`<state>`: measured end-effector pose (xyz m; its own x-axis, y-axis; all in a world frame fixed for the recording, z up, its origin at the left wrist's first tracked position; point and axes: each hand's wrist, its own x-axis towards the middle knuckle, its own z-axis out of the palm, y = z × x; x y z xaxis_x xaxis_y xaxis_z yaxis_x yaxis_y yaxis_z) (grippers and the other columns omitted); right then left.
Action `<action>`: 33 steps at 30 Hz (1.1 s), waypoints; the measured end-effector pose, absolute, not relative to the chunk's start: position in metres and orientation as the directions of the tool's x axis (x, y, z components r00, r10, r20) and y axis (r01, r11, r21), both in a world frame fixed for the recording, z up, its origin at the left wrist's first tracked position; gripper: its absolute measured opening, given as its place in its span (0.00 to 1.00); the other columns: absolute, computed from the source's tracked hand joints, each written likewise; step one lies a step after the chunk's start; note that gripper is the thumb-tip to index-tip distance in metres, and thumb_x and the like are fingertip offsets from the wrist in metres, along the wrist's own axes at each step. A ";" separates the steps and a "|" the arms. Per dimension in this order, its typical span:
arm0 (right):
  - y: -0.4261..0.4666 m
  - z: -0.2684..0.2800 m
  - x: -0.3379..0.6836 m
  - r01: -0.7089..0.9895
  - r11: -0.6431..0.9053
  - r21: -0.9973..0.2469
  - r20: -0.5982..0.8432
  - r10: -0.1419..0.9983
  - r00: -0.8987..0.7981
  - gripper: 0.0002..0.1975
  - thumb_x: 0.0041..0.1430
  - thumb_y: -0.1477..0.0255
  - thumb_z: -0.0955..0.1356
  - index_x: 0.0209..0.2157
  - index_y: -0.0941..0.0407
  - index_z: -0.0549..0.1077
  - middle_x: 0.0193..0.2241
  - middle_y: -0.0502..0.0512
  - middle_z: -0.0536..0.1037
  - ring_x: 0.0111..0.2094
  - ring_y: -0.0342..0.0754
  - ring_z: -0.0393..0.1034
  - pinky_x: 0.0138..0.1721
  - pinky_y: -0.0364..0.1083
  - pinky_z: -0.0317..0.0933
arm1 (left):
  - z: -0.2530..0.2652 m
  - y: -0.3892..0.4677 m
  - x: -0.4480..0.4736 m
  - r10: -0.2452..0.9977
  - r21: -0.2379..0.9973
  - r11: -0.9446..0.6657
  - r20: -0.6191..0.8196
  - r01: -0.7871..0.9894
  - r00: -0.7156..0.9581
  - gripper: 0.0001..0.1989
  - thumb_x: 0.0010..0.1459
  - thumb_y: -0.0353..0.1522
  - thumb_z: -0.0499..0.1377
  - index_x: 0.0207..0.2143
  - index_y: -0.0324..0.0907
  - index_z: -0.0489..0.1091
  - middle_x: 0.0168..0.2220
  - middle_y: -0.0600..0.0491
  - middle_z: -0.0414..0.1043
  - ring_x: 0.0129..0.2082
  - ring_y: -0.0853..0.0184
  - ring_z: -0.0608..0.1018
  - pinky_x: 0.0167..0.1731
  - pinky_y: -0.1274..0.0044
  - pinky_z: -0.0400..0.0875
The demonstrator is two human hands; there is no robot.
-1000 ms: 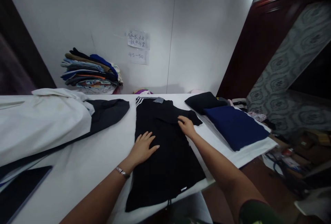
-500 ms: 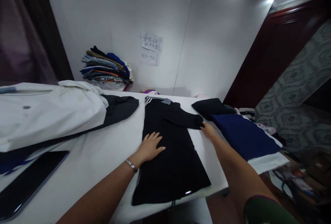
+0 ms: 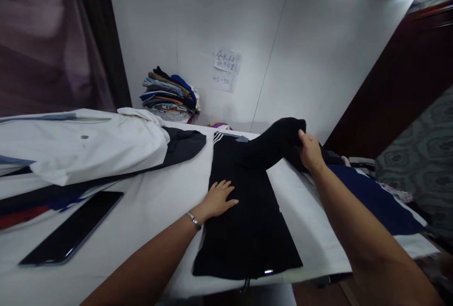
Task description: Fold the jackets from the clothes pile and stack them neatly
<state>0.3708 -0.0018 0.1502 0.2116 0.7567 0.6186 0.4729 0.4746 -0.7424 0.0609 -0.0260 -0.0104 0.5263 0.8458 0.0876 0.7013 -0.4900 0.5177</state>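
A black jacket (image 3: 247, 221) with white shoulder stripes lies on the white-covered table (image 3: 155, 211), its body folded narrow. My left hand (image 3: 218, 198) rests flat on its left edge, fingers spread. Off to the right, my right hand (image 3: 311, 149) pinches the cuff end of the black sleeve (image 3: 274, 143) and holds it above the table. That sleeve arches up from the jacket's upper part. A small white tag (image 3: 268, 271) shows at the hem, where a dark cord hangs over the table's front edge.
A white garment (image 3: 106, 141) and dark clothes lie to the left, near a black phone (image 3: 72, 228). Stacked folded clothes (image 3: 170, 91) stand at the back. Navy folded fabric (image 3: 375, 197) sits at the right. Handwritten paper signs (image 3: 225, 60) hang on the wall.
My right hand has lifted the sleeve's cuff end up off the table and slightly away from me. My left hand stays flat on the jacket. The camera view has shifted left.
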 end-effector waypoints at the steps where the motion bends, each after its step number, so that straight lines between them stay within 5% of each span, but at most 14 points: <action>1: -0.014 0.159 0.355 0.469 0.502 -0.726 0.617 0.778 0.122 0.19 0.60 0.56 0.63 0.28 0.57 0.71 0.25 0.49 0.70 0.30 0.43 0.67 0.32 0.42 0.65 | -0.009 -0.024 0.060 0.863 0.605 -0.453 0.112 0.655 0.493 0.26 0.55 0.44 0.56 0.54 0.42 0.67 0.63 0.45 0.58 0.65 0.56 0.56 0.63 0.62 0.45; 5: -0.071 0.169 0.293 0.442 0.629 -0.639 0.442 0.771 -0.458 0.14 0.61 0.61 0.63 0.37 0.56 0.75 0.35 0.52 0.76 0.38 0.47 0.71 0.41 0.46 0.66 | -0.001 -0.012 0.054 0.965 0.940 -0.188 0.124 0.284 0.229 0.25 0.57 0.48 0.53 0.48 0.40 0.72 0.54 0.46 0.70 0.57 0.56 0.68 0.59 0.66 0.57; 9: -0.109 0.137 0.253 0.375 0.751 -0.543 0.211 0.555 -0.805 0.14 0.63 0.68 0.62 0.45 0.56 0.74 0.50 0.57 0.74 0.51 0.48 0.67 0.54 0.48 0.60 | 0.007 -0.004 0.042 0.988 0.996 -0.016 0.003 0.082 0.156 0.36 0.62 0.53 0.36 0.48 0.37 0.71 0.45 0.45 0.76 0.45 0.57 0.77 0.47 0.65 0.71; 12: -0.119 0.104 0.245 0.396 0.738 -0.546 0.056 0.504 -0.862 0.14 0.63 0.69 0.62 0.45 0.57 0.75 0.50 0.59 0.74 0.52 0.48 0.67 0.54 0.48 0.60 | 0.007 -0.002 0.036 0.973 0.988 0.156 -0.155 0.008 0.169 0.34 0.62 0.52 0.38 0.45 0.36 0.72 0.42 0.43 0.77 0.40 0.58 0.79 0.42 0.67 0.74; 16: -0.124 0.085 0.252 0.454 0.683 -0.573 -0.045 0.526 -0.849 0.14 0.62 0.69 0.62 0.45 0.57 0.75 0.49 0.60 0.75 0.52 0.49 0.68 0.53 0.47 0.62 | -0.002 0.001 0.039 0.975 0.978 0.168 -0.183 0.120 0.127 0.22 0.61 0.43 0.51 0.47 0.35 0.70 0.46 0.42 0.76 0.44 0.60 0.78 0.44 0.71 0.73; 21: -0.131 0.090 0.261 0.487 0.647 -0.586 -0.034 0.581 -0.813 0.14 0.62 0.69 0.63 0.45 0.56 0.75 0.49 0.58 0.75 0.51 0.48 0.69 0.53 0.47 0.62 | -0.008 0.005 0.044 0.994 0.932 0.093 -0.109 0.351 0.028 0.21 0.61 0.32 0.52 0.55 0.36 0.63 0.56 0.42 0.68 0.54 0.62 0.72 0.50 0.74 0.66; 28: -0.139 0.071 0.258 0.597 0.543 -0.590 -0.249 0.581 -0.775 0.27 0.54 0.60 0.70 0.54 0.55 0.71 0.55 0.62 0.70 0.56 0.55 0.64 0.56 0.51 0.59 | 0.001 -0.004 0.037 1.000 0.647 -0.002 -0.004 0.763 0.006 0.24 0.55 0.33 0.57 0.55 0.39 0.64 0.49 0.41 0.73 0.52 0.52 0.72 0.50 0.64 0.64; 33: -0.123 0.084 0.253 0.421 0.572 -0.704 -0.059 0.544 -0.837 0.24 0.58 0.60 0.67 0.55 0.53 0.69 0.54 0.57 0.72 0.55 0.50 0.66 0.56 0.48 0.59 | 0.002 -0.011 0.038 0.999 0.485 -0.039 0.030 0.874 0.028 0.24 0.57 0.35 0.56 0.56 0.42 0.61 0.52 0.42 0.71 0.51 0.55 0.73 0.48 0.68 0.65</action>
